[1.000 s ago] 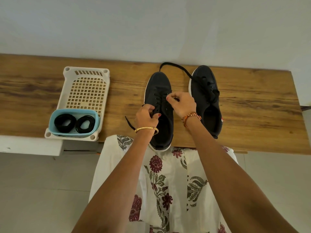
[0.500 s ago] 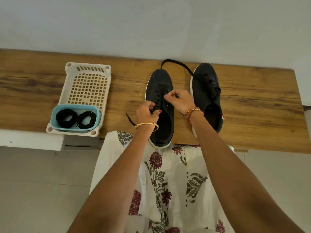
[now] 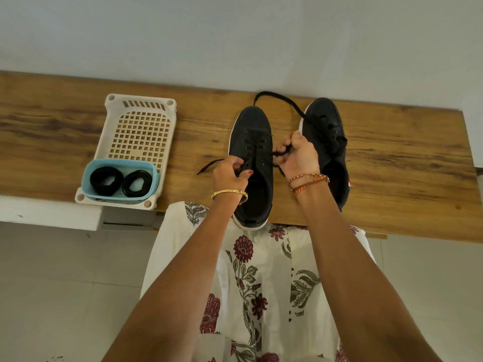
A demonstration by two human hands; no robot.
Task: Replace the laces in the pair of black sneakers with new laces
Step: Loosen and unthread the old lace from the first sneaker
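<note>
Two black sneakers stand side by side on the wooden bench, toes away from me. My left hand pinches the left sneaker at its left eyelet edge, where a lace end trails out to the left. To the right of that shoe, my right hand is closed on a bunch of its black lace. The right sneaker is partly hidden behind that hand, with a loose lace looping off its toe. Two coiled black laces lie in a blue tub.
The blue tub sits in the near end of a white perforated basket at the bench's left front edge. A pale wall runs behind the bench. My floral-print clothing fills the space below the bench edge.
My right hand has moved from over the left sneaker's eyelets out to the right, drawing lace with it. My left hand stays at the shoe's left side.
</note>
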